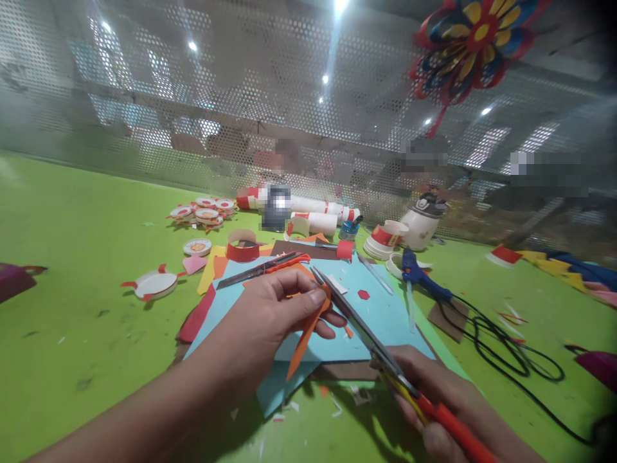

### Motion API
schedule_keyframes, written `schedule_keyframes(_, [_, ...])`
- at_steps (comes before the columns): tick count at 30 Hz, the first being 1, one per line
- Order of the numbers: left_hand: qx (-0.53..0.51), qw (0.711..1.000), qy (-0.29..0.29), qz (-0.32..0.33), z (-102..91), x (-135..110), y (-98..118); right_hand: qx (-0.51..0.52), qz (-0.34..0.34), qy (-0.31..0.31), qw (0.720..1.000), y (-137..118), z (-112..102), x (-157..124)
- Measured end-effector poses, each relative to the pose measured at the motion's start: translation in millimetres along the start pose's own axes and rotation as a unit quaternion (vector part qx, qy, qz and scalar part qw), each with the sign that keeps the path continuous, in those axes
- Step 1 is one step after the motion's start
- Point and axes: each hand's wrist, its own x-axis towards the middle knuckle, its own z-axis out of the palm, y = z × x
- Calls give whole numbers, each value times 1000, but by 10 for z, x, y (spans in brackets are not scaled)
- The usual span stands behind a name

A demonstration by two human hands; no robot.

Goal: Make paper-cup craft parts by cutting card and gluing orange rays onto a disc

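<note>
The left hand point(270, 308) pinches a long, tapering orange paper strip point(303, 344) between thumb and fingers, and the strip hangs down to a point. The right hand point(434, 392) is wrapped around the red and yellow handles of the scissors point(357, 328), whose long grey metal blades reach up to the top of the strip. The blades look nearly closed there, though the blur makes that hard to judge. Both hands are above a flat light blue paper sheet point(380, 308) lying on the matt green table point(87, 257), among small paper offcuts. A blue glue gun point(419, 276) with a looping black cord point(506, 354) lies to the right, near stacked red-banded paper cups point(385, 241). A curled red paper ring point(242, 247) sits farther back. Behind the table stands a perforated metal screen point(193, 96), which carries a layered paper flower point(472, 45).
</note>
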Motion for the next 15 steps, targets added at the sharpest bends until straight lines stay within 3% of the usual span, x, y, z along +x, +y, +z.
schedule_keyframes(15, [48, 999, 7, -9, -15, 2, 9, 13, 19, -1, 1000, 44, -17, -47])
